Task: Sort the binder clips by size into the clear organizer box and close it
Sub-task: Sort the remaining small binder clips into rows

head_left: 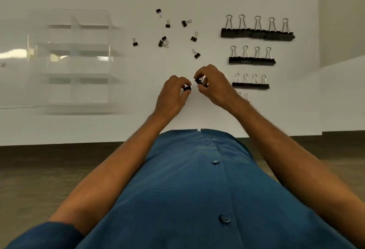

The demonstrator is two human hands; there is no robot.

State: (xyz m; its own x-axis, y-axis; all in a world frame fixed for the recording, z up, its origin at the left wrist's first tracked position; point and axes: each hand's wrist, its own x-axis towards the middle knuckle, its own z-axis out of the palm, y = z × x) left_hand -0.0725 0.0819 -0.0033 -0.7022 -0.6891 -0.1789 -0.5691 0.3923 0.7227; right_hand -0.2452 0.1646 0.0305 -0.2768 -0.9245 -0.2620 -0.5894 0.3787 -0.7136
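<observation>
Sorting looks about half arranged and nothing boxed: on the white tabletop (197, 110) to the right, the largest clips (256, 33) stand in a row of five, a row of four medium clips (251, 60) lies nearer, a row of four smaller clips (250, 85) nearer again, and a further short row (243, 96) begins just behind the right forearm; about nine small loose clips (167, 35) lie scattered in the middle, well apart from the rows. The left hand (173, 92) has its fingers pinched on one small clip (187, 88); the right hand (212, 83) grips another small clip (201, 82) just beside it. The clear organizer box (77, 61) sits open at the left, and as far as its blurred, glary compartments show, it appears empty; filling and closing remain. How many clips the forearm hides cannot be told.
</observation>
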